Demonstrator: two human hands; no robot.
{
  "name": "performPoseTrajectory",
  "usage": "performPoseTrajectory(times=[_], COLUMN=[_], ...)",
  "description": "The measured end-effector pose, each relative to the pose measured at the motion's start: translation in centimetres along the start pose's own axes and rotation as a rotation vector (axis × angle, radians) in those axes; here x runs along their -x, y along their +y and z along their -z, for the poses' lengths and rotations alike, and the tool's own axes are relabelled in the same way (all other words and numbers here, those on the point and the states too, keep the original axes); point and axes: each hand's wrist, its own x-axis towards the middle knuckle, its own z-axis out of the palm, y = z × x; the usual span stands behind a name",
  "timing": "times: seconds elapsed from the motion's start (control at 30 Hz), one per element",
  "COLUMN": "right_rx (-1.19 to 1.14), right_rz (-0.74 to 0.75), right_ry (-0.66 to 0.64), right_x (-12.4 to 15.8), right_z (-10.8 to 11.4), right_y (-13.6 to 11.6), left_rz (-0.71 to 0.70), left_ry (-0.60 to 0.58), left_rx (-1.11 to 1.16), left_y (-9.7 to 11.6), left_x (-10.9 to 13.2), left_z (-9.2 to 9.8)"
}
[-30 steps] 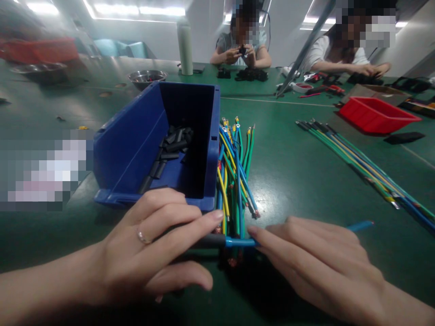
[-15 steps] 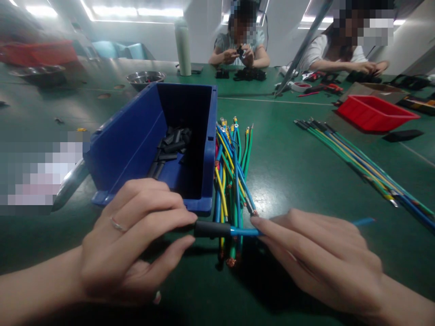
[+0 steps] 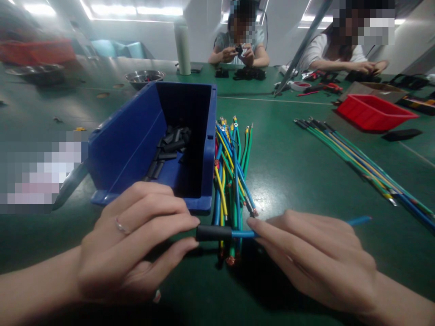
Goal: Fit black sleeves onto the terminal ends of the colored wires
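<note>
A blue wire (image 3: pixel 243 234) lies level across the front, its left end inside a black heat-shrink sleeve (image 3: pixel 215 232). My right hand (image 3: pixel 316 258) is closed on the wire, whose far end sticks out behind the knuckles. At the sleeve's left end, the thumb and forefinger of my left hand (image 3: pixel 136 244) pinch lightly around its tip. Just beyond, a blue bin (image 3: pixel 122 136) holds several loose black sleeves (image 3: pixel 173 142). Beside it lies a bundle of yellow, green and blue wires (image 3: pixel 234 167) with bare copper ends and ring terminals, passing partly behind the held sleeve.
More sleeved wires (image 3: pixel 356 165) lie at the right, near a red tray (image 3: pixel 377 113). Metal bowls (image 3: pixel 144 78) and a pale bottle (image 3: pixel 182 47) stand farther back. Two people work across the green table (image 3: pixel 278 136); a slanted metal pole (image 3: pixel 299 54) rises between them.
The sleeve and both hands have shifted only slightly. My left fingertips sit a touch farther right, and my right hand has moved slightly left with the wire.
</note>
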Motion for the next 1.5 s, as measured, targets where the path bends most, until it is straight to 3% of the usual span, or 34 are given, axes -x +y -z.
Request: performPoseTrajectory(times=[0.93,1.33,1.5], right_rx=[-0.029,0.107,0.142], right_rz=[0.086,0.072,0.095], right_ry=[-0.131,-0.119,-0.134], right_x=[0.3,0.2,0.1], right_z=[0.2,-0.1,0.0], right_y=[0.1,0.2,0.1], left_rz=[-0.073,-0.066,-0.109], left_ry=[-0.153,-0.133,-0.190], left_rx=[-0.063,-0.076,-0.059], left_y=[0.6,-0.2,-0.5], left_x=[-0.7,-0.5,-0.5], left_z=[0.5,0.8,0.9])
